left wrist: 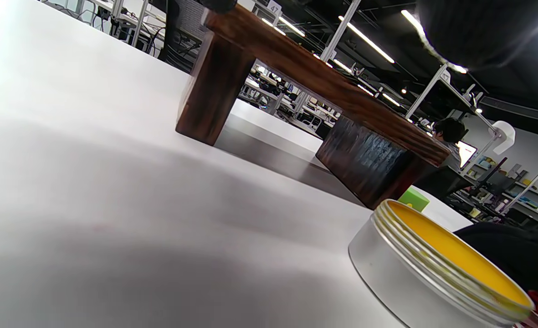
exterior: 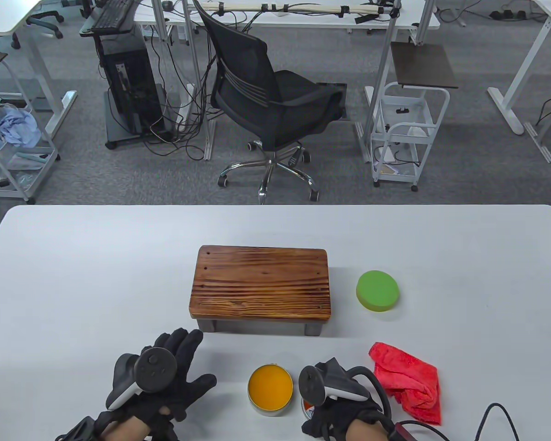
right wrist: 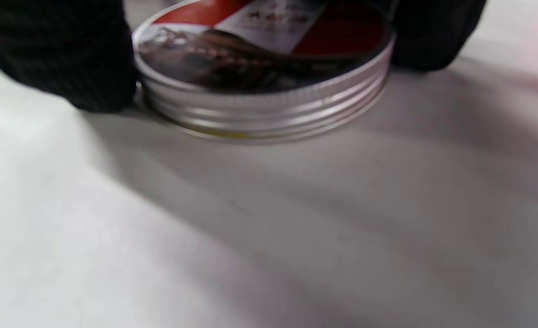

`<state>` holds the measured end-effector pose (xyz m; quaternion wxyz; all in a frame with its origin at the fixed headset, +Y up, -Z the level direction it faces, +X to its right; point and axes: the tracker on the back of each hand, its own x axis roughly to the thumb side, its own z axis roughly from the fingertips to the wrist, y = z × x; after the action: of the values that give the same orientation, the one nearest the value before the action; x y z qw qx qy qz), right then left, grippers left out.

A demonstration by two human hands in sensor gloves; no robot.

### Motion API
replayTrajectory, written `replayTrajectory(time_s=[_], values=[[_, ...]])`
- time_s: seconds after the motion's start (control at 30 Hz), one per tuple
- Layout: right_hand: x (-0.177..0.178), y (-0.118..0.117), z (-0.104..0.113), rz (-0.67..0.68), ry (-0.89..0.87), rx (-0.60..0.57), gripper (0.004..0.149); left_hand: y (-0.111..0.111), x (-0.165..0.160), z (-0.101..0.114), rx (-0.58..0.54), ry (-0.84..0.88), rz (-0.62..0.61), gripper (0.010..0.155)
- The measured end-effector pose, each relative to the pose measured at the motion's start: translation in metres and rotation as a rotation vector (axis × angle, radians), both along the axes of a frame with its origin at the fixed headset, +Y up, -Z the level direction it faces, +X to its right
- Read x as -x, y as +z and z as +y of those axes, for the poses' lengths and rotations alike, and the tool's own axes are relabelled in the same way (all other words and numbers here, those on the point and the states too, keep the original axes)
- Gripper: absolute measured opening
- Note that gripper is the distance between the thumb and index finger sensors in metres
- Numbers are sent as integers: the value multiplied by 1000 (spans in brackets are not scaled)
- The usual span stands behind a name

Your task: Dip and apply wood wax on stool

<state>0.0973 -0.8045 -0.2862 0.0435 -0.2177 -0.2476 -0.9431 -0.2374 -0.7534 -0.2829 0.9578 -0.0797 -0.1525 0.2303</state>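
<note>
A dark wooden stool (exterior: 260, 287) stands mid-table, seen from low down as the stool (left wrist: 296, 91) in the left wrist view. The open tin of yellow wax (exterior: 270, 389) sits near the front edge; its threaded rim shows on the wax tin (left wrist: 437, 269). My left hand (exterior: 174, 367) lies left of the tin, fingers spread, holding nothing. My right hand (exterior: 335, 404) is right of the tin and grips the tin's lid (right wrist: 264, 68) against the table, fingertips (right wrist: 68, 54) on both sides. The green sponge pad (exterior: 378, 290) lies right of the stool.
A crumpled red cloth (exterior: 408, 381) lies just right of my right hand. A black cable (exterior: 496, 418) runs off the front right edge. Beyond the table stand an office chair (exterior: 275, 105) and a white cart (exterior: 406, 133).
</note>
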Motion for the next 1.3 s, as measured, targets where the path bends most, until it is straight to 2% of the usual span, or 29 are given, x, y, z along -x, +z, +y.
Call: replayTrajectory(time_s=[0.33,0.6,0.73,0.87,1.1,1.3], values=[[4,2,1,31,5,-75,87,-12,-32,-3,78,-82,-112,105],[4,1,1,33,0,-81,88,-25,-57,-37,247,-168,-208,109],[2,0,1,31,-6,-75,87,-25,-66,-49,259,-213,-235,106],[1,0,4,26,-5,-60,88,-26,-72,-59,267,-241,-246,96],[8,-3,33,46,-49,-100,90,-26,-77,-70,301,-244,-273,84],[44,-8,62,140,-108,-145,92,-25,-79,-76,327,-263,-297,82]])
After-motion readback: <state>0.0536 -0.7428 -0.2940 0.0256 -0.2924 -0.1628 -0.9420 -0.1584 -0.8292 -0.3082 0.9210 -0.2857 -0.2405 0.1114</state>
